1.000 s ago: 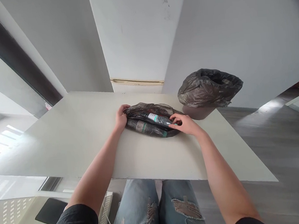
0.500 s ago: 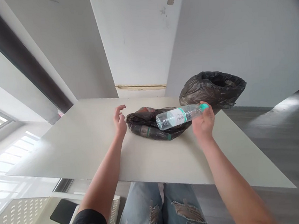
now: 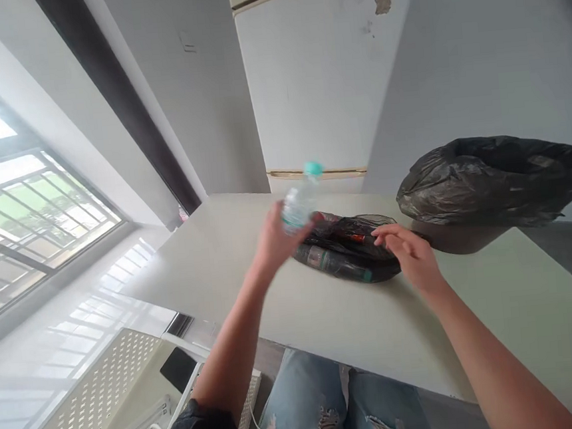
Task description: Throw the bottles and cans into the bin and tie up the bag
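Observation:
A clear plastic bottle [image 3: 301, 203] with a green cap is gripped in my left hand [image 3: 279, 238], tilted cap-up above the table's far half and slightly blurred. My right hand [image 3: 412, 253] holds nothing, its fingers partly bent and apart, at the right end of a black plastic bag [image 3: 340, 263]. Through the thin bag, which lies on its side, show a dark bottle with a label and green cap, and something red-orange. Part of the bag is hidden behind my left hand.
A larger black bag [image 3: 493, 179] stands at the back right, over a bin-like container beside the white table [image 3: 210, 261]. Behind the table rise a white fridge [image 3: 315, 85] and grey walls. A perforated cream rack [image 3: 106, 397] with a dark flat object is at lower left.
The bottle has passed from my right hand to my left and swung from nearly level to cap-up. My right hand is now empty beside the bag. The view has turned left.

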`<state>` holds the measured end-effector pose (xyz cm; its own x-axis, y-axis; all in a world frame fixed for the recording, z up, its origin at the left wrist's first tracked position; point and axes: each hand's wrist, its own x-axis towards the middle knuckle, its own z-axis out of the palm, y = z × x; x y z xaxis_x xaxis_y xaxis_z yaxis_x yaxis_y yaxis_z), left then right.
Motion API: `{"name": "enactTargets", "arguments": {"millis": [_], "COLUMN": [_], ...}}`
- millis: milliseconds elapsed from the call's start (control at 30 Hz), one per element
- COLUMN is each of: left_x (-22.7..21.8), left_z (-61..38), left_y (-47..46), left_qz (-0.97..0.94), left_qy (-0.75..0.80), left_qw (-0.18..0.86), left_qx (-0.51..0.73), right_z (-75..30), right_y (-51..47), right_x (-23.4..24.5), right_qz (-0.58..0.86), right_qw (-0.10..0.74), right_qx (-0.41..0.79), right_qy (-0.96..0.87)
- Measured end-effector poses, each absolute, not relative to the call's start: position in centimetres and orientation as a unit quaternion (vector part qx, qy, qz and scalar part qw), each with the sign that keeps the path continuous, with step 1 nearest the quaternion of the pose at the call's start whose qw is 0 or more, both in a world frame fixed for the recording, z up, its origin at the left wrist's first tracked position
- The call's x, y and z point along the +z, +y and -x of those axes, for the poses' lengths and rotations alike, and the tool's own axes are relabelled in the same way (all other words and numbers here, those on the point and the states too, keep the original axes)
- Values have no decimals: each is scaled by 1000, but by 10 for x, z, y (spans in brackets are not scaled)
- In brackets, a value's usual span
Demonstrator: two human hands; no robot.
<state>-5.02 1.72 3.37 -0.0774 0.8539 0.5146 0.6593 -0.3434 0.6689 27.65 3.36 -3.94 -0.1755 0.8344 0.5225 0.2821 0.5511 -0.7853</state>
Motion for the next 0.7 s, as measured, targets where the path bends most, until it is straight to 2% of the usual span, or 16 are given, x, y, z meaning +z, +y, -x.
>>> {"name": "enactTargets", "arguments": {"millis": [67,167,233,333,467,600,700], "left_x": [23,-1,-19,-45,-59,-48,-33], "left_z": [112,192,226,249,257,253,223], "left_y": [54,92,102,105,108,107,95], "left_qz": [-562,-450,-420,-396,-393,-379,-368], "left_qy": [620,669,677,684,688,688,668], "left_qw": [39,32,27,27,33,-3,-69], "left_qx": [546,591,603,613,609,619,643], "right_z": [-276,-275,-278,-286,-293,-288,-280], "right_y": [37,42,45,51,55,44,30], "right_x": [-43,-52,-60,-71,-74,-55,-37], "right_qz": [439,482,510,521,484,429,365], "right_qw": [428,339,308,297,302,308,285], "right_qx": [194,146,119,84,129,195,246], "right_qy": [-766,-795,-794,-796,-811,-827,-851]}}
